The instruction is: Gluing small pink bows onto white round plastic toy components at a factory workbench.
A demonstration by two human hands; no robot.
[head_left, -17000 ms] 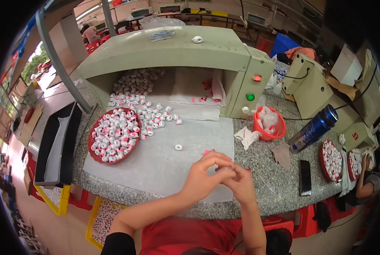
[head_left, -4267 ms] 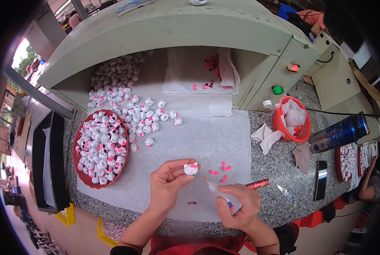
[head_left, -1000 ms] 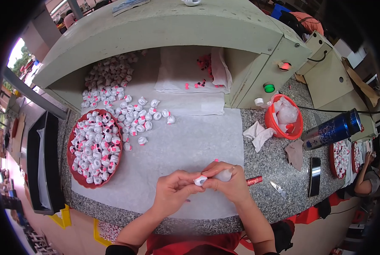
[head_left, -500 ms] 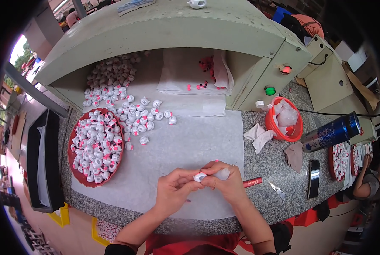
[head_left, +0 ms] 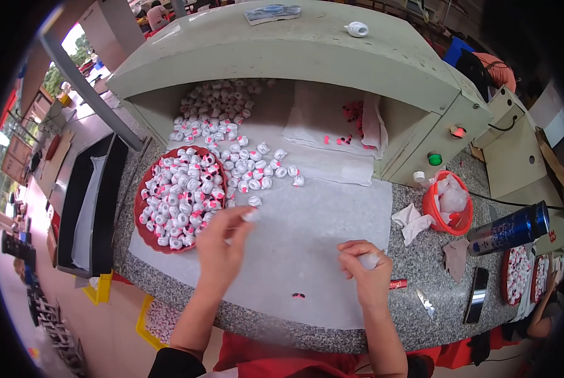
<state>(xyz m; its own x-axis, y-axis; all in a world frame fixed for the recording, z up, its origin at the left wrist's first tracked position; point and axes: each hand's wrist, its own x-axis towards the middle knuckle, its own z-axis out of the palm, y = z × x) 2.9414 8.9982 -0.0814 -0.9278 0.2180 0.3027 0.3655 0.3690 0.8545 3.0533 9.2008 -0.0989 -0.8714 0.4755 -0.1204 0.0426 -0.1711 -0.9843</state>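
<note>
My left hand (head_left: 222,249) is raised at the right edge of a scalloped red tray (head_left: 144,232), with a small white piece (head_left: 251,216) pinched at its fingertips. The tray is heaped with small round white pieces (head_left: 180,201) that carry pink and black parts. Farther right, my right hand (head_left: 369,277) hovers over the white paper sheet (head_left: 307,252). Its fingers curl around a translucent white, bulb-like thing (head_left: 368,260), mostly hidden in the palm. One tiny pink-and-black piece (head_left: 299,295) lies on the sheet between my forearms.
Behind stands a pale green metal housing (head_left: 282,57); loose white pieces (head_left: 216,107) and a cloth (head_left: 326,164) lie inside. To the right are a red basket (head_left: 430,201), a blue tumbler (head_left: 509,230), a phone (head_left: 477,296) and a blade (head_left: 425,303). A black bin (head_left: 109,208) stands left.
My hands have parted. The left has moved away leftward with a white piece toward the tray; the right keeps the translucent thing. The whole view has shifted.
</note>
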